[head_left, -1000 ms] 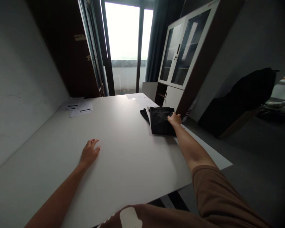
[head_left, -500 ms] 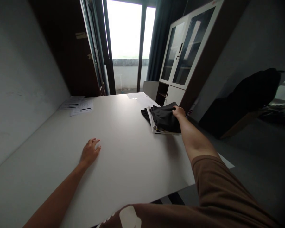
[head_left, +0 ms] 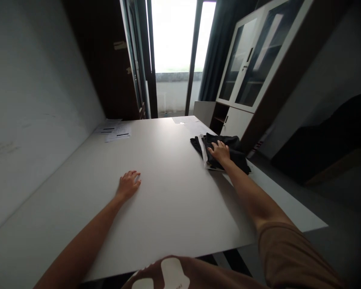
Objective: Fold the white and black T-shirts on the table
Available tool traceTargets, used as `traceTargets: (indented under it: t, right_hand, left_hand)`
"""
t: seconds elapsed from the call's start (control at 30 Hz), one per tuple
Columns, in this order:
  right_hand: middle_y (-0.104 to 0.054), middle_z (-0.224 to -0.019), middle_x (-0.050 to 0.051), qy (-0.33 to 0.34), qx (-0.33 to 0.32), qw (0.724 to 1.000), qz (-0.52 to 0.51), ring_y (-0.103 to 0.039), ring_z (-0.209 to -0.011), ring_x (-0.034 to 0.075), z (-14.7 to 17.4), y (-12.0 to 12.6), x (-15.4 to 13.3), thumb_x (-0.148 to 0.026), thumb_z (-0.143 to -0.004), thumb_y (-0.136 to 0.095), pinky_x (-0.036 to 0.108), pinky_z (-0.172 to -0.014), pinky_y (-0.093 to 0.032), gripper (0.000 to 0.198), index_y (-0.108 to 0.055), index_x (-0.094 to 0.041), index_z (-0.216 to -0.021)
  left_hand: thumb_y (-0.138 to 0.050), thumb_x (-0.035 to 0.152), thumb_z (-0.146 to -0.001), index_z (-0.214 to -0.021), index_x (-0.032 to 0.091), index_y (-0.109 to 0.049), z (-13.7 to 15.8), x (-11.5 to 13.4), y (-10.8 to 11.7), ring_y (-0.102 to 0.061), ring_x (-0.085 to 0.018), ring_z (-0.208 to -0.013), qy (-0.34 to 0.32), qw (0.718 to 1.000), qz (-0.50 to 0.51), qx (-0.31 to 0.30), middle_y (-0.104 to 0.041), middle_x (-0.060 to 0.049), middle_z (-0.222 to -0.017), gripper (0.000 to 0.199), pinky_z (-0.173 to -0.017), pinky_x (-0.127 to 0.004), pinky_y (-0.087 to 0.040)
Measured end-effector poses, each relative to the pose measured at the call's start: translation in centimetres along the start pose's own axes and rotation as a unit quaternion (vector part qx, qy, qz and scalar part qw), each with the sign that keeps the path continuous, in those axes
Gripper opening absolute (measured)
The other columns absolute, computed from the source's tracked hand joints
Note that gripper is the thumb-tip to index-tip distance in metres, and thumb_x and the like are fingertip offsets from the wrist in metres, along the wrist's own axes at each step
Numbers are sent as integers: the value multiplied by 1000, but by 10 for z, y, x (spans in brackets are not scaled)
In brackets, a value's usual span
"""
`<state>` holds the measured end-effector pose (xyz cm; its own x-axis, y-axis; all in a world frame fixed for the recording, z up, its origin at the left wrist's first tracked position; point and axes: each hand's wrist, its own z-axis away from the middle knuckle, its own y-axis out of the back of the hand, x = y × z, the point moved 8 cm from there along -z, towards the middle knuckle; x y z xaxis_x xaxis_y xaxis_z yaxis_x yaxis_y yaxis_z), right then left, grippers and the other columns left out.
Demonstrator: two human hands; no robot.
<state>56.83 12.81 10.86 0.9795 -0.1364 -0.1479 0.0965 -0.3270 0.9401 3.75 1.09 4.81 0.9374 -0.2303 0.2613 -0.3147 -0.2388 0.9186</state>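
Note:
My right hand [head_left: 220,152] lies on top of a stack of folded dark cloth [head_left: 236,157], fingers spread over it and not gripping. The stack looks like black garments, with a white folded piece [head_left: 203,151] showing along its left side; its lower layers are mostly hidden. On the bare white table [head_left: 171,204], my left hand [head_left: 128,184] rests with slightly bent fingers apart, holding nothing.
Printed papers [head_left: 117,130] lie at the table's far left by the wall. A pale sheet [head_left: 185,120] is at the far end. A white cabinet [head_left: 239,124] with glass upper doors stands beyond the stack, its lower door [head_left: 203,114] open.
My right hand has let go of the stack's right part and moved left onto its top, where it lies spread. The view has shifted; my left hand still rests on the table.

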Motion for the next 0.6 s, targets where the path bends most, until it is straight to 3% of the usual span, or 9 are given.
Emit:
traceTargets:
  t: [0.1, 0.2, 0.3, 0.43, 0.6]
  right_hand:
    - [-43, -158, 16, 160, 25, 983, -85, -41, -145, 30, 39, -8, -82, -47, -104, -42, 48, -121, -31, 54, -56, -17, -147]
    - [-42, -160, 11, 318, -33, 933, -166, -43, -145, 29, 104, -25, -168, -52, -104, -40, 46, -121, -34, 58, -50, -22, -153]
    - [-32, -165, 12, 416, -95, 885, -184, -32, -152, 29, 156, -40, -229, -58, -104, -40, 48, -124, -30, 68, -38, -21, -161]
    - [-20, -169, 13, 437, -147, 874, -154, -18, -157, 29, 170, -54, -259, -66, -102, -38, 50, -127, -21, 79, -27, -19, -165]
    - [-18, -169, 13, 449, -195, 862, -126, -15, -158, 29, 168, -62, -264, -72, -101, -32, 50, -128, -13, 84, -27, -19, -165]
  left_hand:
    - [-55, 41, -97, -134, 25, -61, -4, 8, 1, -51, -30, -134, -34, 999, 12, -10, -56, -11, -145, 41, -114, -48, -39]
    - [-50, 48, -100, -150, 21, -47, -7, 16, 5, -40, -29, -145, -75, 997, 24, -4, -46, -13, -157, 56, -123, -49, -28]
    - [-47, 52, -101, -158, 21, -36, -8, 22, 1, -29, -29, -153, -120, 992, 18, -36, -33, -13, -166, 66, -127, -49, -19]
    - [-46, 61, -100, -164, 20, -26, -11, 20, -15, -16, -30, -158, -149, 983, -6, -105, -18, -13, -171, 79, -127, -51, -13]
    - [-38, 64, -101, -165, 21, -24, -12, 15, -32, -14, -28, -159, -141, 974, -27, -173, -17, -12, -172, 79, -127, -51, -9]
